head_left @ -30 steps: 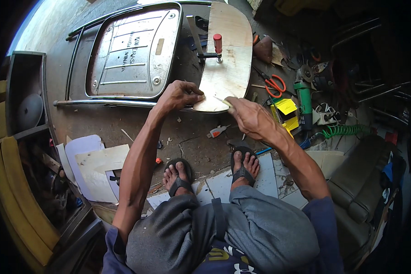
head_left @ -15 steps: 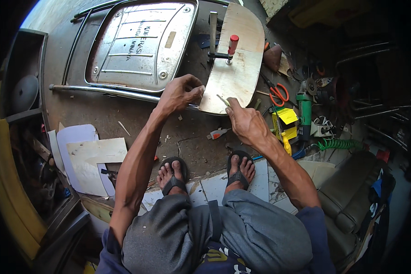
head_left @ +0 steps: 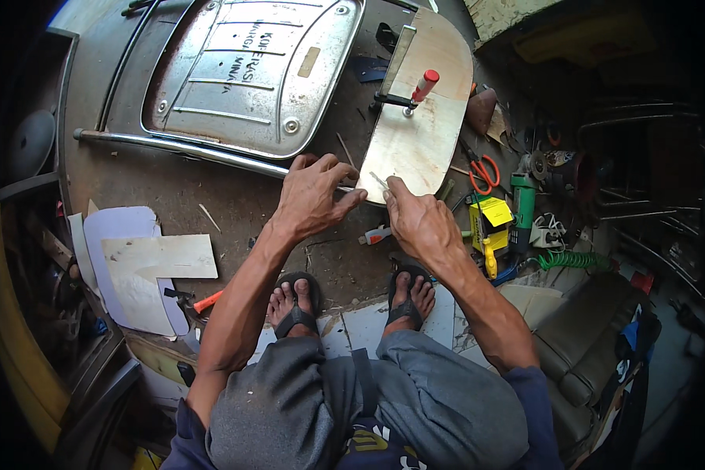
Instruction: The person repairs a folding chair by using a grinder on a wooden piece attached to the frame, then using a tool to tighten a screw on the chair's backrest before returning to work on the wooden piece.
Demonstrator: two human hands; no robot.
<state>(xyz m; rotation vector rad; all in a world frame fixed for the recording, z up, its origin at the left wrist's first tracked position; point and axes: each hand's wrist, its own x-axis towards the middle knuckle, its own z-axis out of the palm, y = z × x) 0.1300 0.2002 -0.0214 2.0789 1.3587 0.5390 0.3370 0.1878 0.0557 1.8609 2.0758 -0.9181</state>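
A plywood board (head_left: 427,137) with a rounded outline lies in front of me, and a bar clamp with a red handle (head_left: 425,84) grips it at its left edge. Over the board's near end, my right hand (head_left: 423,223) pinches a thin, narrow strip (head_left: 378,180); its exact kind is too small to tell. My left hand (head_left: 313,192) is at the board's near left corner, fingers apart, with the thumb tip close to the edge. Nothing shows in it. Beyond it lies a metal folding-chair frame (head_left: 243,74) with a ribbed panel.
To the right are orange-handled scissors (head_left: 487,174), a yellow box (head_left: 491,223), a green angle grinder (head_left: 522,204) and a coiled green hose (head_left: 576,260). A small glue bottle (head_left: 376,234) lies by my right hand. Cut sheets (head_left: 137,258) and an orange-handled tool (head_left: 206,302) are at left.
My left hand has opened from a curled, pinched shape and moved slightly down toward the board's corner. My right hand still holds the strip. The view has shifted a little.
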